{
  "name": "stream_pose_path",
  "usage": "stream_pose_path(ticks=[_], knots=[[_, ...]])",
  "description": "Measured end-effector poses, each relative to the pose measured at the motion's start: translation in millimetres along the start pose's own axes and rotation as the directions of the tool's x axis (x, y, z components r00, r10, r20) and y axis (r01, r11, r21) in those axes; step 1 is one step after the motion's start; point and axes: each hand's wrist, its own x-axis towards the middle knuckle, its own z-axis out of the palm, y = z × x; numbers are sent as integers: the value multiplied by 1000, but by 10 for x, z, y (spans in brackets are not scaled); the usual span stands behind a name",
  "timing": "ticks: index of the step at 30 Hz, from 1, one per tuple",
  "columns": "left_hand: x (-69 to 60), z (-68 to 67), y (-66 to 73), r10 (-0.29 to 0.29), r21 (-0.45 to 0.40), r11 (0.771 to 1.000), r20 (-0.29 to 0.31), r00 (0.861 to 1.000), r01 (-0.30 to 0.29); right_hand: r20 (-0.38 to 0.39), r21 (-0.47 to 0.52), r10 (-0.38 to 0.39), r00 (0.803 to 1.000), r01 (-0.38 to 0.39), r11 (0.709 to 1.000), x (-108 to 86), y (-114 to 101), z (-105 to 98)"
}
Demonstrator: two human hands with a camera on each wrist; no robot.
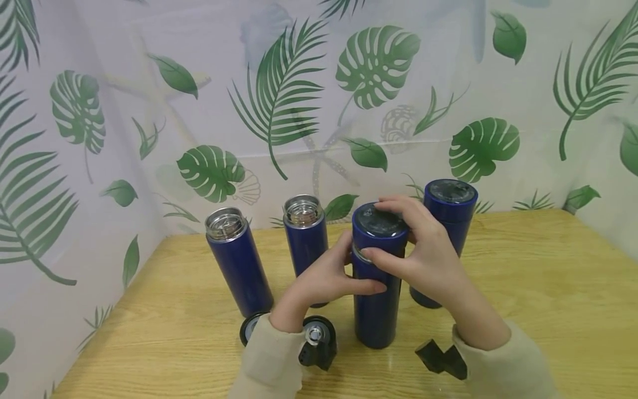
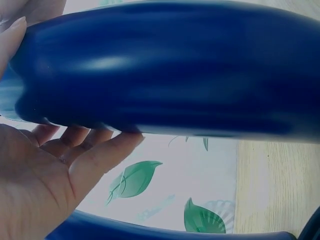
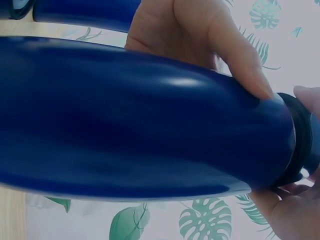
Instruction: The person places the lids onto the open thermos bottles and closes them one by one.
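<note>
A dark blue vacuum flask (image 1: 376,318) stands upright on the table between the two hands. My left hand (image 1: 324,277) grips its upper body, thumb across the front; the left wrist view shows the fingers (image 2: 107,155) along the flask's side. My right hand (image 1: 433,255) holds the flask's blue lid (image 1: 381,223), which has a dark, glossy top. In the right wrist view a black ring (image 3: 299,135) shows between lid and body; how far the lid is seated I cannot tell.
Two blue flasks without lids, one at far left (image 1: 239,271) and one nearer (image 1: 306,244), stand left of the hands. A lidded flask (image 1: 451,213) stands behind the right hand. Two round lids, one (image 1: 316,331) clearer than the other (image 1: 249,327), lie by the left sleeve. A leaf-print cloth (image 1: 299,138) hangs behind the table.
</note>
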Motion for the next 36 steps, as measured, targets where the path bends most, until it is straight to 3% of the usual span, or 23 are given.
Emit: stream_pose_path(ticks=[16, 21, 25, 31, 36], knots=[[-2, -4, -5, 21, 5, 1000, 4, 1000, -21, 147, -38, 32, 989, -27, 999, 16, 63, -27], [-3, -10, 3, -17, 15, 1000, -13, 1000, 17, 238, -52, 1, 971, 12, 999, 6, 94, -89], [3, -12, 8, -46, 21, 999, -20, 999, 46, 290, -45, 13, 957, 0, 999, 1, 110, -128], [4, -7, 0, -31, -2, 1000, -9, 999, 31, 301, -46, 41, 953, -28, 999, -5, 89, -148], [3, 6, -4, -23, -12, 1000, -10, 1000, 23, 284, -71, 23, 958, -3, 997, -10, 61, -169]])
